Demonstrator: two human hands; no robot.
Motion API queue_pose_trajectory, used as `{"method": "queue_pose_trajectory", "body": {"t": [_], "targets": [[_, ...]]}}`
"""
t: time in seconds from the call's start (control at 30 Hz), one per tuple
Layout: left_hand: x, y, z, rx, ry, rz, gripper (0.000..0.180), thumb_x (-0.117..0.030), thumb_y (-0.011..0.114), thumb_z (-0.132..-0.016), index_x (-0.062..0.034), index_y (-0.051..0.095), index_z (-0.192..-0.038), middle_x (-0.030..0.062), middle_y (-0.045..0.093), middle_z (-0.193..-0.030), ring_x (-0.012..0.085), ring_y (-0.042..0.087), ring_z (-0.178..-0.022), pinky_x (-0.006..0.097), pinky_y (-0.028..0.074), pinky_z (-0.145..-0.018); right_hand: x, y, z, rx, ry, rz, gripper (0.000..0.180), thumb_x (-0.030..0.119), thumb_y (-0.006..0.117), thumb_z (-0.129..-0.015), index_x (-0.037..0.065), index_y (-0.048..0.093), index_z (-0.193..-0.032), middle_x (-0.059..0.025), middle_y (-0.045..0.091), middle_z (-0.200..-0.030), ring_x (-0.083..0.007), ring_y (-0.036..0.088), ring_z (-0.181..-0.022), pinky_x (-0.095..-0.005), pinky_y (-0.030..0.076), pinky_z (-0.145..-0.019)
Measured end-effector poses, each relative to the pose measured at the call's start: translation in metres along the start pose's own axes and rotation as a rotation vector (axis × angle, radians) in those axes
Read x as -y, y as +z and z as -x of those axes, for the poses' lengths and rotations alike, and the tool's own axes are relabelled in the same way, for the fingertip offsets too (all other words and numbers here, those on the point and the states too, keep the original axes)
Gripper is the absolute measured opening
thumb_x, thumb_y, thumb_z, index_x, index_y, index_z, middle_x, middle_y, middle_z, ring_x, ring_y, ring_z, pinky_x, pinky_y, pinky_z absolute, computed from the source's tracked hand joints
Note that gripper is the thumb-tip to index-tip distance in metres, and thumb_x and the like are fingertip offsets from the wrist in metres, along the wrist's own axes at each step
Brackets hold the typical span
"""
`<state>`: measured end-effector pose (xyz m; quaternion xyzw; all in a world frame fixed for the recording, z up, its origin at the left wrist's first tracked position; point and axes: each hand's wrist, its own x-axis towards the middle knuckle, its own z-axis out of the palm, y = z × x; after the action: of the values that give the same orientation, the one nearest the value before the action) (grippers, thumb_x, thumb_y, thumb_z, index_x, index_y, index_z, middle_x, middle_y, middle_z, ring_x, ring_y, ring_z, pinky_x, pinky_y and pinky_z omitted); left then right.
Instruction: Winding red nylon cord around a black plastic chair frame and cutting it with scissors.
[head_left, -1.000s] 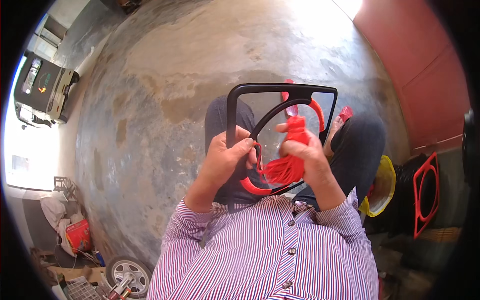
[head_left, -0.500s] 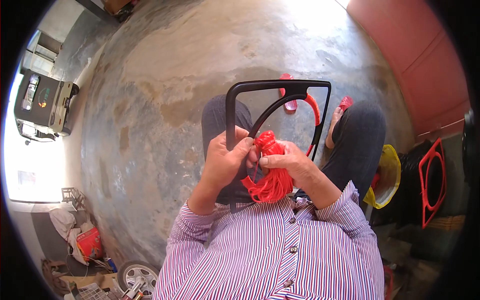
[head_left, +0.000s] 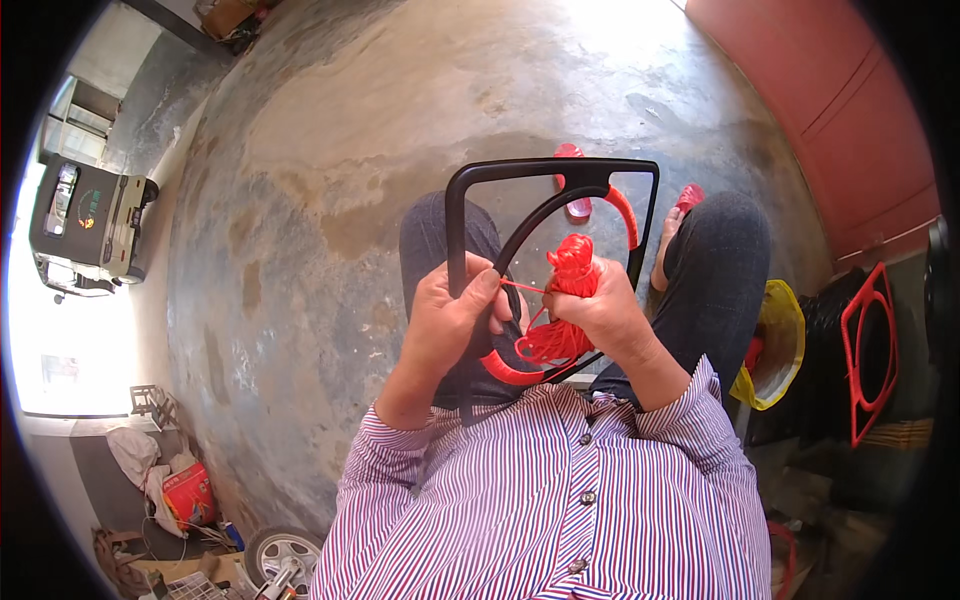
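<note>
A black frame with straight outer bars (head_left: pixel 550 169) and a round inner ring (head_left: pixel 535 222) stands over my lap. Red cord is wound round the ring at the upper right (head_left: pixel 622 214) and along its lower part (head_left: pixel 512 371). My left hand (head_left: pixel 449 312) grips the ring's left side, thumb and forefinger pinching the cord there. My right hand (head_left: pixel 612 308) is closed round a bundle of red cord (head_left: pixel 571 262), whose loose loops hang below the fist. A taut red strand (head_left: pixel 524 287) runs between the two hands. Some of my left fingers are hidden behind the ring.
A yellow-rimmed bag (head_left: pixel 790 345) stands right of my knee, beside a similar frame wound in red (head_left: pixel 868 355). A wheel (head_left: pixel 285 558) and a red box (head_left: pixel 190 495) lie at lower left. A small vehicle (head_left: pixel 90 220) stands far left. One red slipper (head_left: pixel 578 208) lies ahead.
My right hand has drawn the cord bundle right, away from the ring, and turned with it. The strand between my hands is now stretched. My left hand stays at the ring.
</note>
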<state>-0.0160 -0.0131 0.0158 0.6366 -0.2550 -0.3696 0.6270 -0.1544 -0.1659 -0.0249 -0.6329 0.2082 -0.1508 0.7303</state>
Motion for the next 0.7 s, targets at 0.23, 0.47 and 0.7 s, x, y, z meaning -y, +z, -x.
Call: {"method": "queue_pose_trajectory", "body": {"t": [0.23, 0.47, 0.7], "targets": [[-0.004, 0.005, 0.003, 0.073, 0.024, -0.017, 0.019, -0.018, 0.062, -0.098, 0.0009, 0.060, -0.097, 0.0079, 0.066, -0.072, 0.0126, 0.061, -0.061, 0.025, 0.050, -0.058, -0.005, 0.002, -0.008, -0.088, -0.117, 0.198, 0.015, 0.007, 0.071, -0.077, 0.001, 0.062, -0.087, -0.0005, 0.062, -0.076, -0.0090, 0.057, -0.069, -0.0273, 0.048, -0.065], [-0.007, 0.003, 0.003, 0.072, 0.283, -0.362, 0.014, -0.011, 0.067, -0.093, -0.0004, 0.068, -0.102, 0.0083, 0.068, -0.104, 0.0118, 0.063, -0.086, 0.026, 0.051, -0.077, -0.004, 0.003, -0.016, -0.045, 0.054, -0.406, 0.047, 0.007, 0.067, -0.079, -0.002, 0.048, -0.122, -0.0084, 0.061, -0.103, -0.0134, 0.060, -0.090, -0.0288, 0.050, -0.080], [-0.011, 0.012, 0.001, 0.053, 0.257, -0.349, 0.014, -0.009, 0.071, -0.084, 0.0033, 0.072, -0.091, 0.0171, 0.045, -0.148, 0.0264, 0.057, -0.123, 0.037, 0.047, -0.097, 0.000, 0.001, -0.025, -0.112, -0.197, 0.021, 0.037, 0.005, 0.074, -0.082, 0.001, 0.063, -0.117, -0.0075, 0.065, -0.108, -0.0162, 0.063, -0.099, -0.0311, 0.052, -0.085]]}}
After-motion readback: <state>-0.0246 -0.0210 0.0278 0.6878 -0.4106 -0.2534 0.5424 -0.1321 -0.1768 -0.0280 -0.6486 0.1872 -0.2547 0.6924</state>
